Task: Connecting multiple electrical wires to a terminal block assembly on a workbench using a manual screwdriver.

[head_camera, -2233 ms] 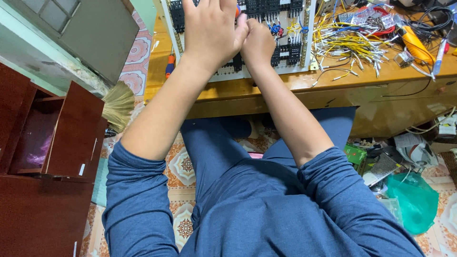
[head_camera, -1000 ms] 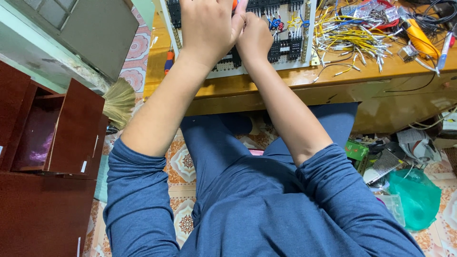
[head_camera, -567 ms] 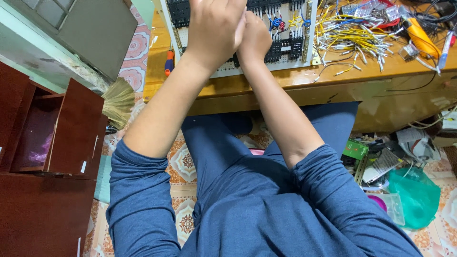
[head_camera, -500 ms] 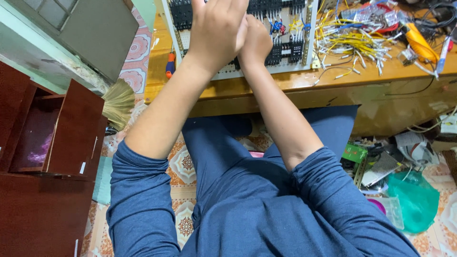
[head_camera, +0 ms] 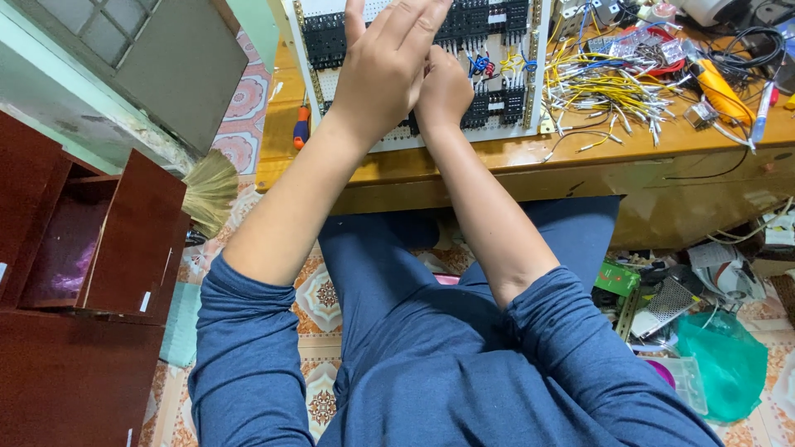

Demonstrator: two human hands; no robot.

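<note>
My left hand [head_camera: 389,70] is raised over a white perforated panel [head_camera: 497,126] on the wooden bench, fingers straight and close together, holding nothing that I can see. My right hand [head_camera: 445,89] sits just behind it with its fingers curled, touching the left palm's edge. What lies inside the right fist is hidden. Rows of black terminal blocks [head_camera: 490,16] with short blue, red and yellow wire ends [head_camera: 484,64] lie right beside the right hand.
A heap of yellow and white wires [head_camera: 613,83] covers the wooden bench [head_camera: 497,170] to the right, with an orange tool [head_camera: 719,87] and a blue pen [head_camera: 762,120]. A small orange screwdriver [head_camera: 301,128] lies left. Dark red cabinet [head_camera: 74,257], broom [head_camera: 211,190], green bag [head_camera: 720,364] stand on the floor.
My left hand has straightened its fingers and tilted up over the panel. The right hand stays curled beside it in about the same place.
</note>
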